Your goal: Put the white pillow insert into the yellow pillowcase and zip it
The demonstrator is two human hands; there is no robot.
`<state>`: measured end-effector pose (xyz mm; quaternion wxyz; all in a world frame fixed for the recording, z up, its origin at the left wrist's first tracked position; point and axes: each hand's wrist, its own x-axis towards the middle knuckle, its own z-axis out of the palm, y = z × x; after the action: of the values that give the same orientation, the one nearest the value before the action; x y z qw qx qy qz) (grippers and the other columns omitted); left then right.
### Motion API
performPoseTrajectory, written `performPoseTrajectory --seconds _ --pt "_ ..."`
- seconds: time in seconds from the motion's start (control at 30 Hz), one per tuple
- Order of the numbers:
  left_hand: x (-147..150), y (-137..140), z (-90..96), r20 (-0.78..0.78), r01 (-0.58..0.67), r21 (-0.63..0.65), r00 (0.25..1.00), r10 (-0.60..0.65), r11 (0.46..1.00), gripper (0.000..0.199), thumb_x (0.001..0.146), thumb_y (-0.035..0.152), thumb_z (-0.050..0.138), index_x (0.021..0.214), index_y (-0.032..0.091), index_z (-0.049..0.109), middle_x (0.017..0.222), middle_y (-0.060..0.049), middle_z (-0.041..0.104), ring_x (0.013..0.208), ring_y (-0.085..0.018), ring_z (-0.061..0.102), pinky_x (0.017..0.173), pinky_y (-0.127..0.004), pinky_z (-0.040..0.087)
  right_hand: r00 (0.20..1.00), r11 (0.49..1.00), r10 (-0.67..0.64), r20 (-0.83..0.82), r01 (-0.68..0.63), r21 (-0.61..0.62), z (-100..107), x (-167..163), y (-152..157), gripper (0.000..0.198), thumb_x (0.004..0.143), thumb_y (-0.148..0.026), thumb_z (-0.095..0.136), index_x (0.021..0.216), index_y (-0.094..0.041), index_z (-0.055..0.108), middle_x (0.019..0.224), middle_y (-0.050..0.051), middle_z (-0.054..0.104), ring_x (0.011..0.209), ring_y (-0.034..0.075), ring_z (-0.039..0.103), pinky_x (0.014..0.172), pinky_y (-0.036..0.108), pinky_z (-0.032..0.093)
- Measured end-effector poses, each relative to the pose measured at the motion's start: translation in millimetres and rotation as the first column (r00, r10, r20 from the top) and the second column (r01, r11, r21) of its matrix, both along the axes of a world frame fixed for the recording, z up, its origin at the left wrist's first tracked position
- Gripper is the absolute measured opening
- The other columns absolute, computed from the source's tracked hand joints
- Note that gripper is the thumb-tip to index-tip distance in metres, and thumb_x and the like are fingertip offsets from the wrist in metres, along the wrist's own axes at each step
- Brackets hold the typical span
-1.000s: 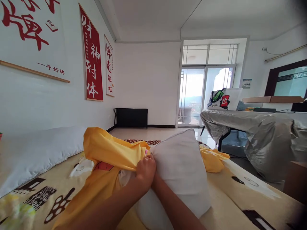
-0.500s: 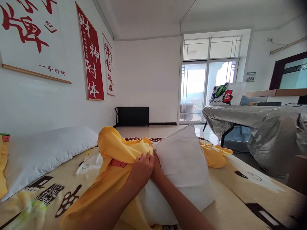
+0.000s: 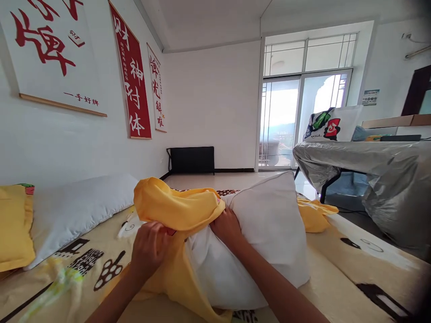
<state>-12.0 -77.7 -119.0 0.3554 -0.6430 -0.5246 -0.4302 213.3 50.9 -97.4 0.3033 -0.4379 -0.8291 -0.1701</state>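
A white pillow [image 3: 266, 233] lies on a patterned bed sheet [image 3: 336, 278], partly inside a yellow pillowcase [image 3: 175, 211]. My left hand [image 3: 150, 246] grips the yellow fabric low on the pillow's left side. My right hand [image 3: 227, 226] holds the pillowcase edge at the top of the pillow, fingers tucked under the fabric. Part of the pillowcase pokes out behind the pillow on the right.
A second white pillow [image 3: 77, 208] lies along the wall at left, with a yellow pillow [image 3: 13, 226] beside it. A table under grey plastic sheeting [image 3: 367, 170] stands to the right. Wall scrolls [image 3: 133, 76] hang at left; a glass door [image 3: 292, 121] is ahead.
My left hand slid away from my right hand, down and to the left along the yellow fabric. The view turned slightly left, showing the yellow pillow.
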Motion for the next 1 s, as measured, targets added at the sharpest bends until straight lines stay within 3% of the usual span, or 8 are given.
performPoseTrajectory --seconds 0.1,0.17,0.23,0.37,0.53,0.73,0.87,1.0 --pt "-35 12 -8.0 0.496 -0.120 -0.148 0.850 0.178 0.982 0.065 0.073 0.051 0.062 0.122 0.012 0.043 0.123 -0.020 0.049 0.117 -0.035 0.047 0.094 -0.050 0.044 1.000 1.000 0.003 0.011 -0.003 -0.006 2 1 -6 0.029 0.089 -0.025 0.045 0.102 -0.014 0.068 0.099 0.014 0.068 0.093 0.026 0.059 0.081 0.035 0.041" --pt "-44 21 -10.9 0.713 0.001 -0.295 0.666 0.219 0.956 0.085 0.066 0.063 0.062 0.129 0.011 0.037 0.134 -0.022 0.042 0.121 -0.037 0.046 0.094 -0.050 0.044 1.000 1.000 0.001 0.023 -0.001 -0.006 5 3 -9 0.029 0.090 -0.025 0.044 0.098 -0.013 0.068 0.095 0.015 0.068 0.093 0.026 0.058 0.082 0.036 0.040" --pt "-43 27 -12.8 0.802 0.191 -0.367 0.561 0.205 0.911 0.076 0.069 0.065 0.057 0.122 0.012 0.047 0.128 -0.020 0.052 0.113 -0.036 0.055 0.089 -0.047 0.047 0.999 1.000 -0.008 0.037 0.008 -0.009 8 5 -14 0.029 0.090 -0.026 0.043 0.090 -0.013 0.069 0.090 0.014 0.068 0.090 0.027 0.058 0.081 0.036 0.039" --pt "-32 27 -17.2 0.806 0.355 -0.398 0.575 0.138 0.846 0.051 0.069 0.061 0.058 0.088 0.015 0.065 0.097 -0.017 0.070 0.098 -0.038 0.062 0.084 -0.047 0.048 0.998 0.999 -0.038 0.050 0.038 0.005 11 11 -23 0.027 0.088 -0.024 0.044 0.089 -0.014 0.068 0.091 0.014 0.067 0.088 0.026 0.057 0.080 0.036 0.036" --pt "-25 15 -5.4 0.862 0.360 -0.233 0.507 0.021 0.903 0.054 0.069 0.055 0.062 0.105 0.015 0.063 0.118 -0.016 0.065 0.117 -0.033 0.054 0.093 -0.042 0.046 0.996 0.996 -0.070 0.055 0.067 0.052 31 18 -25 0.026 0.088 -0.021 0.043 0.088 -0.015 0.068 0.091 0.014 0.067 0.088 0.026 0.057 0.078 0.037 0.035" --pt "-1 4 65.6 0.950 0.430 0.253 0.061 -0.308 0.867 0.054 0.060 0.050 0.075 0.098 0.014 0.062 0.095 -0.010 0.070 0.088 -0.027 0.065 0.077 -0.038 0.053 0.987 0.933 -0.140 -0.078 0.158 0.324 125 43 -2 0.035 0.093 -0.023 0.033 0.104 -0.017 0.065 0.113 0.014 0.065 0.129 0.038 0.033 0.090 0.047 0.032" --pt "9 22 104.7 0.845 0.371 0.473 0.067 -0.531 0.799 0.046 0.059 0.042 0.078 0.094 0.015 0.064 0.094 -0.005 0.069 0.085 -0.021 0.064 0.072 -0.031 0.053 0.980 0.815 -0.118 -0.162 0.188 0.548 179 73 0 0.035 0.092 -0.019 0.033 0.107 -0.014 0.063 0.106 0.013 0.066 0.140 0.036 0.016 0.100 0.051 0.022" --pt "-6 49 104.5 0.849 0.271 0.435 0.192 -0.491 0.859 0.032 0.064 0.035 0.074 0.083 0.012 0.065 0.078 -0.001 0.065 0.071 -0.016 0.060 0.061 -0.027 0.051 0.997 0.811 -0.054 0.047 0.016 0.585 164 88 -25 0.035 0.091 -0.014 0.033 0.108 -0.016 0.063 0.110 0.012 0.065 0.140 0.031 0.021 0.102 0.048 0.021"
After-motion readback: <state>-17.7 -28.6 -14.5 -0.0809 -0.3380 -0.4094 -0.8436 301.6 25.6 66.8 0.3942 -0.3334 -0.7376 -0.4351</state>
